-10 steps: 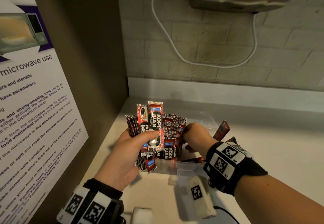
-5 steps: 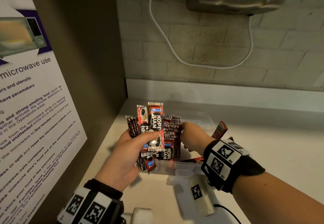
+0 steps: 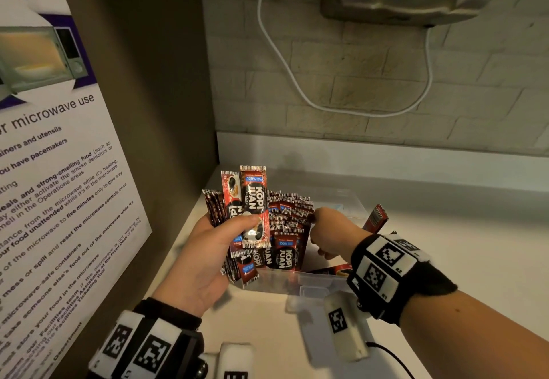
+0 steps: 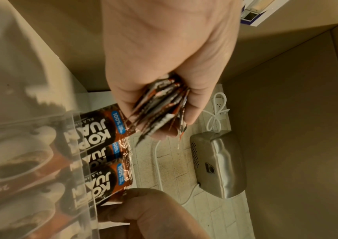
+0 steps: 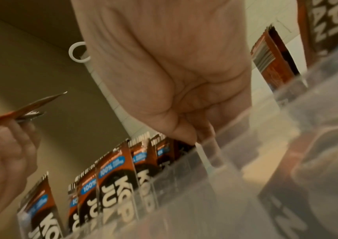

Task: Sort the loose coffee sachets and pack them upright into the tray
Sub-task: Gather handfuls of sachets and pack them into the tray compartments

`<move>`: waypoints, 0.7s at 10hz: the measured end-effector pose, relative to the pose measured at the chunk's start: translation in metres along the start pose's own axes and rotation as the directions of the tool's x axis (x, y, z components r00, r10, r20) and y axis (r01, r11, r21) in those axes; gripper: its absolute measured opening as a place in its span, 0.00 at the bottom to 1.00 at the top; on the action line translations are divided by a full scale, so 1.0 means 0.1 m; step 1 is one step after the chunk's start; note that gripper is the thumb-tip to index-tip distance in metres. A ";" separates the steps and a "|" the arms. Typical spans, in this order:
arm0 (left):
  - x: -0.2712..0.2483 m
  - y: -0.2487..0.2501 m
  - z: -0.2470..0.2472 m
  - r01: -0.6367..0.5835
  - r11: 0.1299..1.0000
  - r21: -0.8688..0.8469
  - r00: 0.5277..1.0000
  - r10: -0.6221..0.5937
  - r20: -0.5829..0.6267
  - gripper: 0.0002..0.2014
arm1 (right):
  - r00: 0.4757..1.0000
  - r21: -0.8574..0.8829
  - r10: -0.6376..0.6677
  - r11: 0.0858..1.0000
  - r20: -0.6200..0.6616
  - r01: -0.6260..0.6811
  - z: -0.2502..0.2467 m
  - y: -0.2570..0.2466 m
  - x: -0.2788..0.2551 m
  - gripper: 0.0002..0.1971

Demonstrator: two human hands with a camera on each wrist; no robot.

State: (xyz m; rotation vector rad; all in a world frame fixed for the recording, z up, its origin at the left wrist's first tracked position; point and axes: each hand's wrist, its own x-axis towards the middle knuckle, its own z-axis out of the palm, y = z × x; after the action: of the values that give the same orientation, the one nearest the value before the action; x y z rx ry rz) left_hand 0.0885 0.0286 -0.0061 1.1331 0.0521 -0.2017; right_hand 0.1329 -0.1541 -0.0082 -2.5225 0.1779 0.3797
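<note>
Head view: left hand (image 3: 202, 257) grips a sachet bundle (image 3: 248, 209) above the tray (image 3: 315, 285). Right hand (image 3: 329, 236), fingers pinched together, touches upright sachets (image 3: 289, 221) inside, near the counter's (image 3: 463, 248) left edge.

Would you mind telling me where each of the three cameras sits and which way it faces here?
Head: worn high, looking down at the clear tray on the counter; both hands and wristbands show.
Left wrist: under the palm, looking up past the left hand gripping a bundle of sachets towards the wall.
Right wrist: low at the tray's rim, looking along the right hand to the upright sachets; the left hand's fingers show too.
Shared: all three see the upright sachets and the tray.
</note>
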 end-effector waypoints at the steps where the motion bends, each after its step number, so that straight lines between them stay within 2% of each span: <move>1: 0.00 0.01 0.01 0.003 1.000 0.005 1.000 -0.003 0.004 0.18 | 0.999 -0.017 0.031 0.999 -0.028 -0.031 -0.08 0.01 -0.03 0.14; 2: 0.00 -0.01 0.02 0.008 1.000 0.014 1.000 -0.008 0.000 0.14 | 0.999 -0.072 0.027 0.997 -0.023 -0.029 -0.13 0.01 -0.04 0.12; 3: -0.01 -0.03 0.07 0.013 1.000 0.020 1.000 -0.013 0.005 0.13 | 0.998 -0.005 0.052 0.999 0.025 -0.052 -0.09 0.00 -0.06 0.14; 5: -0.03 -0.03 0.10 0.008 1.000 0.020 1.000 -0.008 0.004 0.12 | 0.998 0.105 -0.054 0.993 0.043 0.049 -0.02 -0.09 -0.09 0.15; 7: -0.04 -0.03 0.05 0.018 1.000 0.018 1.000 -0.017 -0.011 0.12 | 0.997 0.064 -0.004 0.998 0.072 0.000 0.01 -0.07 -0.09 0.15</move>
State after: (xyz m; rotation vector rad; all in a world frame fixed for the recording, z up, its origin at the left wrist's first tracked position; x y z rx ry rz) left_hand 0.0840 0.0230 -0.0064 1.1524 0.0703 -0.2118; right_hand 0.1258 -0.1475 -0.0022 -2.4412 0.1567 0.4569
